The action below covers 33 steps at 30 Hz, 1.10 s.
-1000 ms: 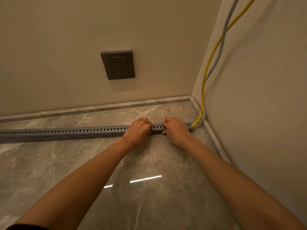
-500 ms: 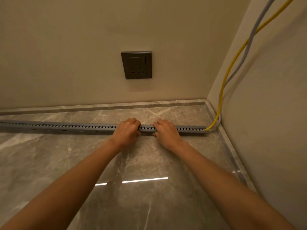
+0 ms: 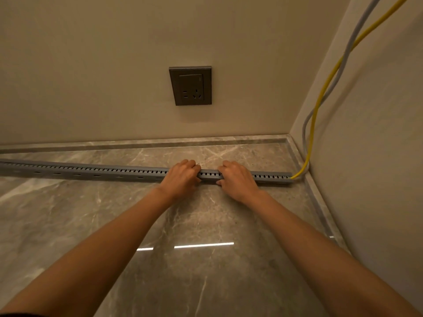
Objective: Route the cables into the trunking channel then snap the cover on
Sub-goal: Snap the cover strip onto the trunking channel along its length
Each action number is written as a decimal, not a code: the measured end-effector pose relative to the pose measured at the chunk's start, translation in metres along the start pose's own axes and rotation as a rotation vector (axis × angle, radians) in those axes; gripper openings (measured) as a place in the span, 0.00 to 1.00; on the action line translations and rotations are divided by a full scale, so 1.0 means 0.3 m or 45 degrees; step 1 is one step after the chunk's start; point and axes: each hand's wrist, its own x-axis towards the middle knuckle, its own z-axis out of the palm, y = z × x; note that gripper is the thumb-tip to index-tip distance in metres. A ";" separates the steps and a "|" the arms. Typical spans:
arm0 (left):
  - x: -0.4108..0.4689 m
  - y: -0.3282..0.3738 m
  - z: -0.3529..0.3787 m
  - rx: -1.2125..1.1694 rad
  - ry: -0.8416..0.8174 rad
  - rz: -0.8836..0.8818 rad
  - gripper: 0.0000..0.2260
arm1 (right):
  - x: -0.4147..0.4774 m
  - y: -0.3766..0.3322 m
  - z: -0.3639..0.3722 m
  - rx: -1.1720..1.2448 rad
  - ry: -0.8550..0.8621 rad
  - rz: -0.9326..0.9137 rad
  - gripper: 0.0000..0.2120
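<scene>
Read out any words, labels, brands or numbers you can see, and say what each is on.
No text can be read.
The wall socket shows only a switch and pin holes, no legible print.
The trunking, the yellow cable and the grey cable show no markings.

Dim, warm light; a bright streak glares on the glossy floor [image 3: 206,282]; wide-angle bending at edges.

The trunking [image 3: 91,172] runs off the left edge, the yellow cable [image 3: 324,88] and grey cable [image 3: 304,133] leave the top edge, and the left hand [image 3: 180,179] and right hand [image 3: 238,181] hide parts of it.
</scene>
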 end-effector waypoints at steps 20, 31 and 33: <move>-0.163 -0.322 -0.037 -0.079 0.068 -0.054 0.12 | 0.101 -0.316 0.092 0.014 0.026 0.036 0.14; -0.142 -0.329 -0.013 0.082 0.024 0.045 0.12 | 0.102 -0.355 0.102 -0.035 0.046 0.118 0.11; -0.152 -0.332 -0.011 0.030 0.054 0.036 0.12 | 0.100 -0.358 0.103 -0.050 0.048 0.121 0.12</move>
